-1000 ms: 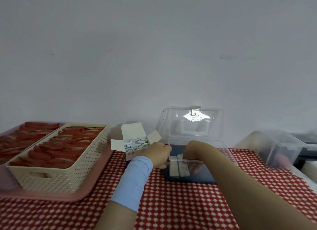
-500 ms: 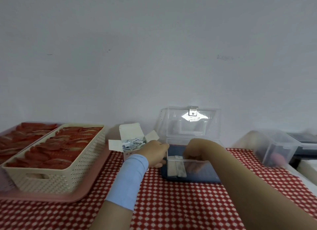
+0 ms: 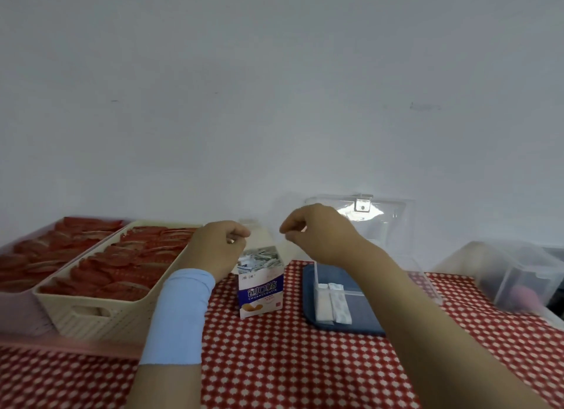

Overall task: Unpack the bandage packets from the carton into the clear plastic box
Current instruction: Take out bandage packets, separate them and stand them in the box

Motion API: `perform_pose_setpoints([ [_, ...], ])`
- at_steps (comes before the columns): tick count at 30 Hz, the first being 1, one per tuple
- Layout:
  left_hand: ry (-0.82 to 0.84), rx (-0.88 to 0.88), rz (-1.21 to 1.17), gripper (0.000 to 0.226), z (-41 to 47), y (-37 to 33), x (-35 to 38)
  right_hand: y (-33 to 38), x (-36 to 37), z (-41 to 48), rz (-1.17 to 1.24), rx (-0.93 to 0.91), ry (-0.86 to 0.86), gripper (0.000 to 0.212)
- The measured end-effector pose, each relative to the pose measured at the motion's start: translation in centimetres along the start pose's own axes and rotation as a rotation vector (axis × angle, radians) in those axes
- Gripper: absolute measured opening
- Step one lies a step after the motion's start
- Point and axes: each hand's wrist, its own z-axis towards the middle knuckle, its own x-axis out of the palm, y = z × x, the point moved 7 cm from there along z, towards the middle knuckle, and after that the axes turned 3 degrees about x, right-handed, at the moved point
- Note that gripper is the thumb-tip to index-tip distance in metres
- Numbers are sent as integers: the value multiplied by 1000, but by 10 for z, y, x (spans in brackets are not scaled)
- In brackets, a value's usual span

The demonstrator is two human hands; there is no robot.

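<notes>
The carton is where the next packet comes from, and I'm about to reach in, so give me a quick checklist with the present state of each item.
1. Carton upright, top open: ok.
2. Bandage packets left inside it: ok, many visible.
3. Clear plastic box lid raised, opening free: ok.
4. Room in the box: ok, only two packets at its left end.
5. Right hand free to pick: cannot tell, fingers pinched together above the carton.
6. Left hand steadying the carton: cannot tell, curled at its left edge.

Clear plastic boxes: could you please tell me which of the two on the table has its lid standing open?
The clear plastic box on the blue tray, holding white packets; the blurred one at far right shows no raised lid.
</notes>
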Motion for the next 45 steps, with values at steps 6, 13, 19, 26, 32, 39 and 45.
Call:
perform_pose_setpoints([
  [6, 110, 4, 151, 29, -1, 10, 19, 19, 49, 17, -214, -101, 106, 19],
  [13, 66, 10, -16, 31, 5, 23, 18, 28, 76, 35, -373, -175, 98, 19],
  [19, 56, 5, -19, 31, 7, 29, 19, 29, 85, 38, -424, -216, 71, 22],
  [26, 77, 28, -30, 19, 5, 23, 17, 18, 63, 31, -79, -140, -99, 16],
  [32, -1, 49, -32, 10, 4, 18, 14, 3, 69, 21, 244, -77, -91, 18],
  [39, -32, 39, -102, 9, 6, 22, 15, -14, 61, 23, 364, 59, -167, 7],
  [45, -34, 32, -70, 16, 7, 26, 15, -24, 54, 21, 482, 115, -215, 7],
])
